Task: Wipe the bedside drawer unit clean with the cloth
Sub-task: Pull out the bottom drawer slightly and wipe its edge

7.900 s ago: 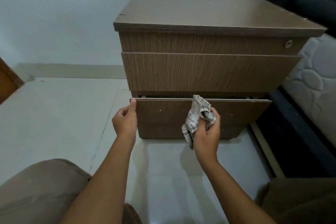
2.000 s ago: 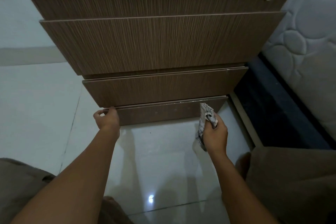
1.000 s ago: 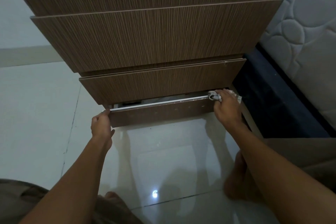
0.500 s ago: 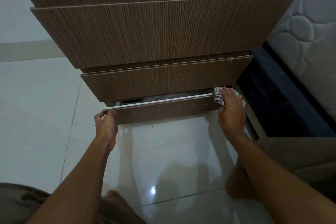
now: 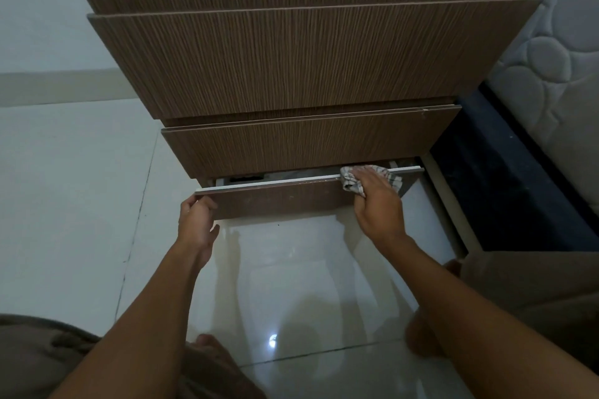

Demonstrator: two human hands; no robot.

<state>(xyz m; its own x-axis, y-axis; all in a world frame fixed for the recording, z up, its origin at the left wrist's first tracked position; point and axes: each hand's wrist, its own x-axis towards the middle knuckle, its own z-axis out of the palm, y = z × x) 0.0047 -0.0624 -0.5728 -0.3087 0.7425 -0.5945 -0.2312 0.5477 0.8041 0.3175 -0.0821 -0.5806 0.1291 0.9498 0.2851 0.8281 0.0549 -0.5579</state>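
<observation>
The brown wood-grain drawer unit [image 5: 291, 58] fills the top of the view. Its lowest drawer [image 5: 282, 201] is pulled out a little, with a pale top edge showing. My left hand [image 5: 196, 220] grips that drawer front at its left end. My right hand [image 5: 376, 201] presses the checked cloth [image 5: 351, 180] onto the top edge of the drawer front near its right end. The hand covers most of the cloth.
A quilted mattress [image 5: 551, 68] on a dark bed base [image 5: 505, 178] stands close on the right. Glossy white floor tiles [image 5: 81, 204] lie in front and to the left. My knees [image 5: 534, 295] sit low at both sides.
The lowest drawer has come out slightly, and my right hand has gone from beside the front panel up onto its top edge, then slid the cloth a little leftward.
</observation>
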